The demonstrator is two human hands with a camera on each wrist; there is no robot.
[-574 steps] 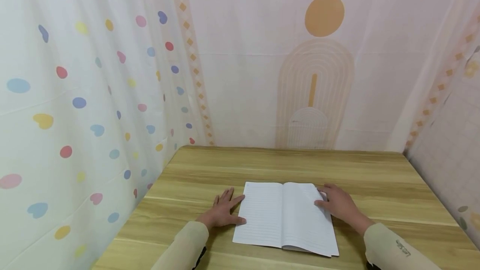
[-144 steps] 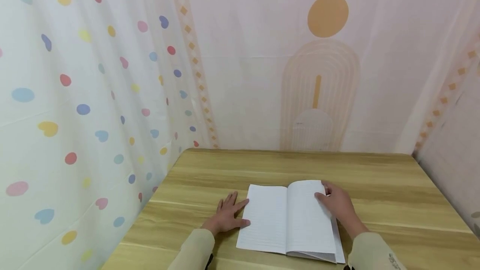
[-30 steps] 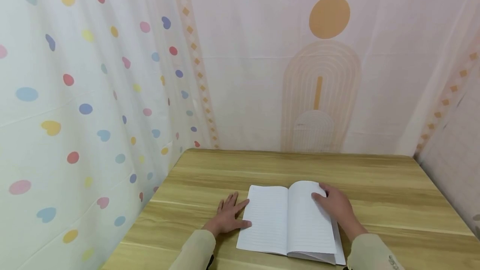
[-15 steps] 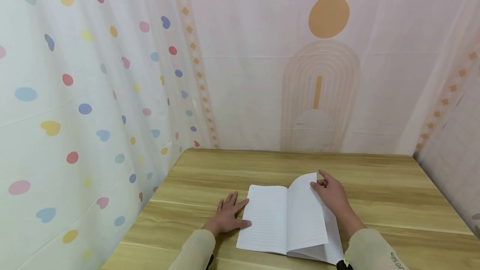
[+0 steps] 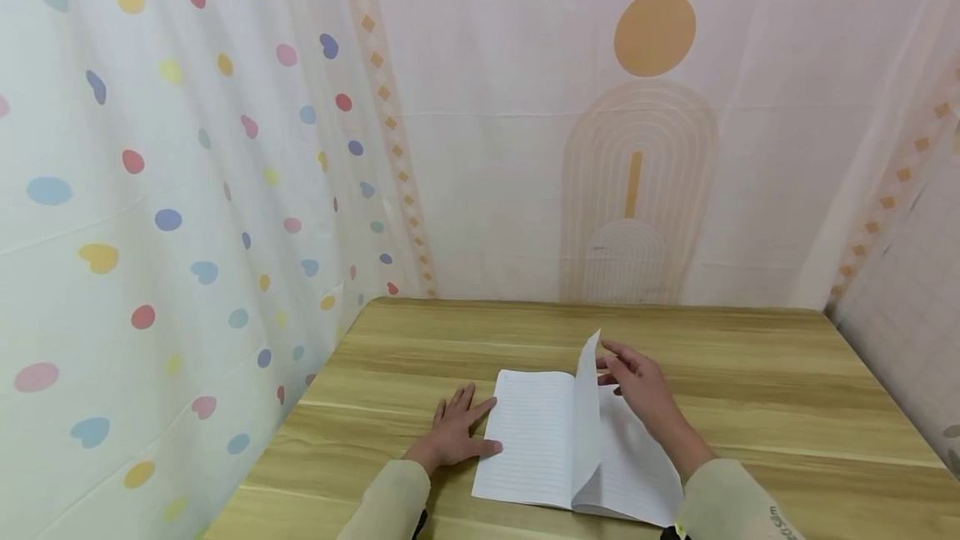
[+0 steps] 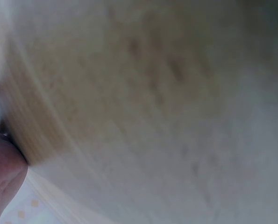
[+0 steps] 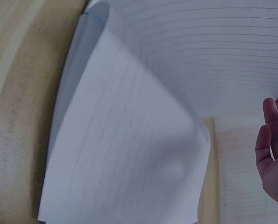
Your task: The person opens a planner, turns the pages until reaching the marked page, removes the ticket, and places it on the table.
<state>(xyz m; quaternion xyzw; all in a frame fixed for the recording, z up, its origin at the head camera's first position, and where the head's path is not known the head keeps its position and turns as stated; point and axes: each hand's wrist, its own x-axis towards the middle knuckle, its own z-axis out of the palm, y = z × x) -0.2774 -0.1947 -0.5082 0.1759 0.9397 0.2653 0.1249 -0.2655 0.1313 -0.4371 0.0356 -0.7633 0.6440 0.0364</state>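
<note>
An open notebook (image 5: 525,440) with lined white pages lies on the wooden table. One leaf (image 5: 587,423) stands nearly upright at the spine. Just right of that leaf is my right hand (image 5: 637,382), its fingertips at the leaf's upper part and its fingers loosely extended. The right wrist view shows the curved page (image 7: 124,140) and the extended fingers of that hand (image 7: 274,158). My left hand (image 5: 453,433) rests spread on the table, thumb and index finger touching the notebook's left edge. In the left wrist view, only a blurred bit of skin (image 6: 5,172) shows.
The wooden table (image 5: 420,340) reaches back to a pale curtain (image 5: 480,190) with arch patterns. On the left hangs a curtain (image 5: 187,273) with coloured dots. Both forearms wear light sleeves (image 5: 735,490).
My right hand has lifted a right-hand leaf and moved left with it, from lying almost flat to nearly upright. Its pinch on the page has loosened. The left hand stays in place.
</note>
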